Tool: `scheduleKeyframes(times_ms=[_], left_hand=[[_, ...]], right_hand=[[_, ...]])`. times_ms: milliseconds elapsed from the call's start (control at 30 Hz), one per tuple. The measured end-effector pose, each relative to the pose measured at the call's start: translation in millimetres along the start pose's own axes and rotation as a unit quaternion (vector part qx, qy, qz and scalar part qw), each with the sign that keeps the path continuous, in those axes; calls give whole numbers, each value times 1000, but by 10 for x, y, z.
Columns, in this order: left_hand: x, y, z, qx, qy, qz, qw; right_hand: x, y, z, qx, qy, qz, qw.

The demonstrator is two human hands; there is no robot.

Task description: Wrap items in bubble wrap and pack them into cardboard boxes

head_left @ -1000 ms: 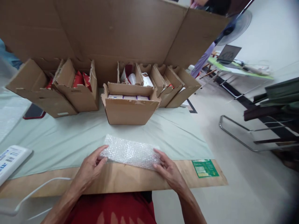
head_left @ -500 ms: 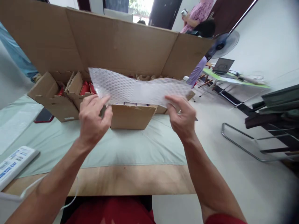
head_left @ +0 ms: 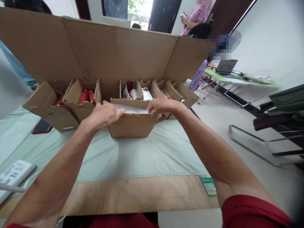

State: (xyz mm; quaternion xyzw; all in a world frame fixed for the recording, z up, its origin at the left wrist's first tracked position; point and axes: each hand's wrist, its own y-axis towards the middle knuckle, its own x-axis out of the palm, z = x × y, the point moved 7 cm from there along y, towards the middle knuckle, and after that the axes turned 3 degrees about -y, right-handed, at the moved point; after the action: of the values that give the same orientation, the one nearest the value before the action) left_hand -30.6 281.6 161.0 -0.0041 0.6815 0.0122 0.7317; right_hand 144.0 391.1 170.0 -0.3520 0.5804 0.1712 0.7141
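Across the mouth of the front box, head view, bubble wrap lies between two hands, seemingly to keep it flat. At the box's left end, the left hand is half-open, thumb over the wrap; at its right, the right hand curls its fingers; grips unclear.

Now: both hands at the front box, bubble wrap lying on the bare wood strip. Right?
Not quite: the bubble wrap isn't on the wood strip. The head view shows it in the mouth of the front box. The left hand and right hand are at that box, as you say.
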Motion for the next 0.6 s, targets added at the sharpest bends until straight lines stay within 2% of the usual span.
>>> scheduleKeyframes(times_ms=[67,200,333,400,467,533,600], left_hand=[[60,57,-18,5,-24,-19,1000],[118,99,-47,-2,-17,-11,1000],[106,75,-13,-3,12,24,1000],[62,23,4,-1,0,57,998],[-11,-64,-9,6,-35,108,994],[-105,-183,-106,-3,-95,184,978],[-153,-312,-302,-44,-175,261,948]], right_hand=[[14,36,-9,3,1,-36,999],[92,127,-44,8,21,-104,994],[112,218,-131,-6,6,-104,995],[82,176,-140,-7,10,-94,996],[-7,45,-71,14,12,-53,998],[-151,-177,61,43,10,45,998],[-236,-464,222,64,26,161,985]])
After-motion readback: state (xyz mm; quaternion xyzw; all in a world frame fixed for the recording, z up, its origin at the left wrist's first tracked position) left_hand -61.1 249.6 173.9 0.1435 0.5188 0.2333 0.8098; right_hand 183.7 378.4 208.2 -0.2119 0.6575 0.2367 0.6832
